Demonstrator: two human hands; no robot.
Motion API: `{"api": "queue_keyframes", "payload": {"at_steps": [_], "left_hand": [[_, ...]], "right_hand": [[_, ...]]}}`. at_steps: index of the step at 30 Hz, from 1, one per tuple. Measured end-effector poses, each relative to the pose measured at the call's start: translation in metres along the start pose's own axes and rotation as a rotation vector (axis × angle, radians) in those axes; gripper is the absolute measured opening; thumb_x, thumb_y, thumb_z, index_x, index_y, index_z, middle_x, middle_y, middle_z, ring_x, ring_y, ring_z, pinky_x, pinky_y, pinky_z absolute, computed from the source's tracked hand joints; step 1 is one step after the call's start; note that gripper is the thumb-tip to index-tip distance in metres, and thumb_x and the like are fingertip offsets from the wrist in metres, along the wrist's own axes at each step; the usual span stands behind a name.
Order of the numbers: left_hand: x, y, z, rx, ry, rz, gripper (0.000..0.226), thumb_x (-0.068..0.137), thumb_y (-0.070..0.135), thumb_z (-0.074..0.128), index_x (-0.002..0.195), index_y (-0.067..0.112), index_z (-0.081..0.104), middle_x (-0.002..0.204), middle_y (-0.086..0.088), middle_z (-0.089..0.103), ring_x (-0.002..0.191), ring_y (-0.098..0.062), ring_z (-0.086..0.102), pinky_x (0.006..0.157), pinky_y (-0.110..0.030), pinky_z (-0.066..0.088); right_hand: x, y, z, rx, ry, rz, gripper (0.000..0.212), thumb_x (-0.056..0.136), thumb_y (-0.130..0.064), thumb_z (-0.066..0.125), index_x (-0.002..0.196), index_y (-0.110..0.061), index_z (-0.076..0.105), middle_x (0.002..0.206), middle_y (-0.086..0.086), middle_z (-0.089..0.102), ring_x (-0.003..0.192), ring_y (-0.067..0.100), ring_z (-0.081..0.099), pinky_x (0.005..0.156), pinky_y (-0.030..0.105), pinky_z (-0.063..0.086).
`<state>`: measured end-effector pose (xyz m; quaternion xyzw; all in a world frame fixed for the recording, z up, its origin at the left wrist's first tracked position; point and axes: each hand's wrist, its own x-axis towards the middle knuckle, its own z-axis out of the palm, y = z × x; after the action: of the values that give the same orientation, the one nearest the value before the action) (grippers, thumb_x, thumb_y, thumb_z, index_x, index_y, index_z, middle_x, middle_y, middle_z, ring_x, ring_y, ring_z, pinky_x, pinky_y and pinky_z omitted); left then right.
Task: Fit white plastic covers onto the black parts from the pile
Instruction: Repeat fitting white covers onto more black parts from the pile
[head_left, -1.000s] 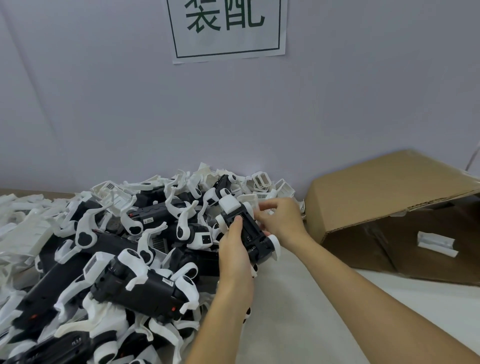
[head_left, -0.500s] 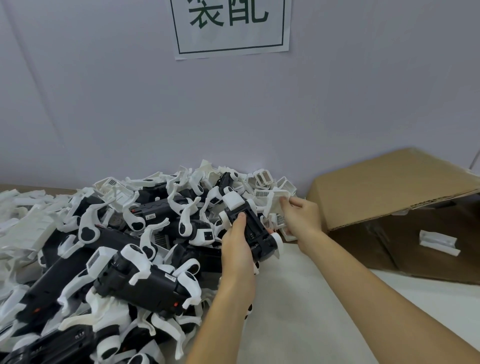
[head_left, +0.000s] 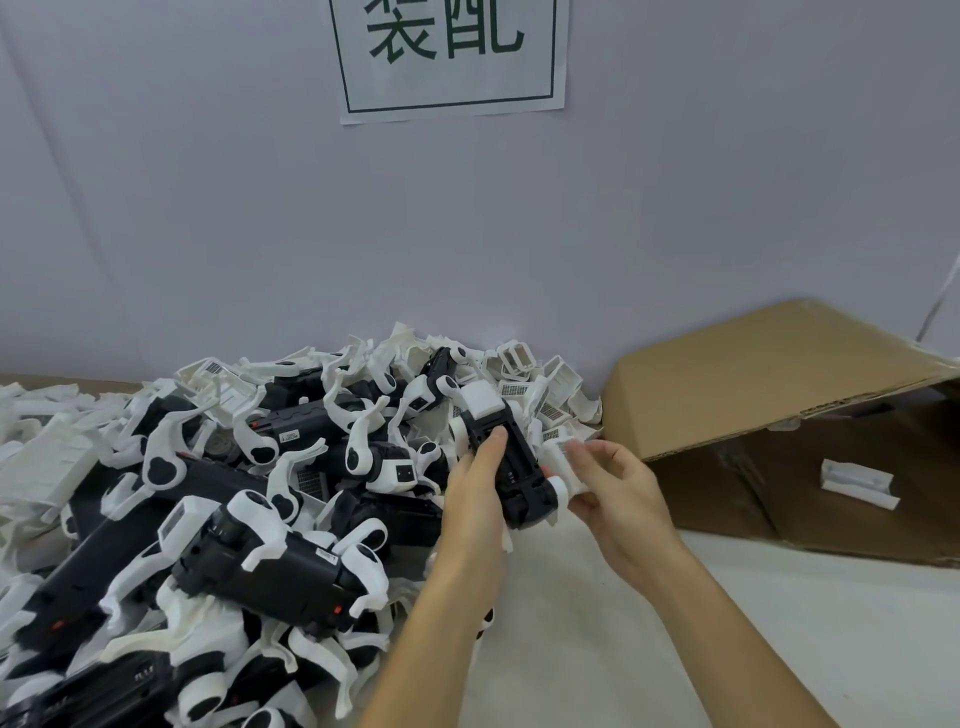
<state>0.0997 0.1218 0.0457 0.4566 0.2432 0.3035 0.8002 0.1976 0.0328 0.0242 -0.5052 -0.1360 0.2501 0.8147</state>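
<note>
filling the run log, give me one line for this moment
step: fitting cover | left hand: grips black part | right hand: holds white cover beside part | cover: not yet seated | pile: at left

The counter (head_left: 597, 649) has a pale off-white surface. A heaped pile (head_left: 234, 493) of black parts and white plastic covers lies on it to the left of the left hand (head_left: 475, 499). An open cardboard box (head_left: 753, 395) lies tipped on its side beyond the right hand (head_left: 613, 493), farther right.

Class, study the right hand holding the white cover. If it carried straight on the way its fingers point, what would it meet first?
Most likely the black part held in the left hand. The right hand, pinching a white cover, points left toward it, though depth is uncertain.
</note>
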Motion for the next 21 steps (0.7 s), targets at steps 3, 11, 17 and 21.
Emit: {"api": "queue_keyframes", "payload": {"at_steps": [3, 11, 17, 21], "left_hand": [[-0.001, -0.001, 0.002, 0.024, -0.044, -0.007, 0.030, 0.098, 0.032, 0.057, 0.111, 0.007, 0.068, 0.085, -0.017, 0.074, 0.076, -0.029, 0.071, 0.070, -0.038, 0.058], [-0.003, -0.003, 0.004, 0.096, -0.029, 0.026, 0.028, 0.100, 0.031, 0.055, 0.115, 0.010, 0.068, 0.094, -0.014, 0.076, 0.079, -0.023, 0.074, 0.063, -0.031, 0.056], [-0.005, -0.002, 0.004, -0.003, -0.045, -0.067, 0.042, 0.103, 0.030, 0.041, 0.093, 0.007, 0.075, 0.083, -0.018, 0.072, 0.081, -0.035, 0.057, 0.064, -0.031, 0.049], [-0.002, -0.006, 0.003, 0.090, -0.013, -0.055, 0.033, 0.103, 0.030, 0.041, 0.106, 0.009, 0.067, 0.094, -0.013, 0.066, 0.087, -0.030, 0.050, 0.059, -0.028, 0.039]], "right_hand": [[0.003, -0.003, 0.001, -0.161, 0.069, -0.067, 0.033, 0.087, -0.005, 0.074, 0.109, -0.008, 0.050, 0.111, 0.017, 0.068, 0.084, 0.026, 0.076, 0.062, 0.027, 0.059], [0.006, -0.004, -0.002, -0.365, 0.002, -0.041, 0.044, 0.083, -0.026, 0.080, 0.118, -0.019, 0.054, 0.104, 0.002, 0.073, 0.082, 0.005, 0.073, 0.062, 0.016, 0.053], [0.001, -0.018, 0.004, -0.347, -0.010, -0.146, 0.015, 0.094, -0.030, 0.067, 0.105, -0.021, 0.071, 0.092, -0.004, 0.073, 0.080, 0.009, 0.066, 0.071, 0.027, 0.051], [-0.011, -0.032, 0.013, -0.467, -0.204, -0.282, 0.013, 0.095, -0.020, 0.066, 0.096, -0.020, 0.079, 0.089, -0.005, 0.077, 0.081, 0.011, 0.070, 0.071, 0.026, 0.056]]}}
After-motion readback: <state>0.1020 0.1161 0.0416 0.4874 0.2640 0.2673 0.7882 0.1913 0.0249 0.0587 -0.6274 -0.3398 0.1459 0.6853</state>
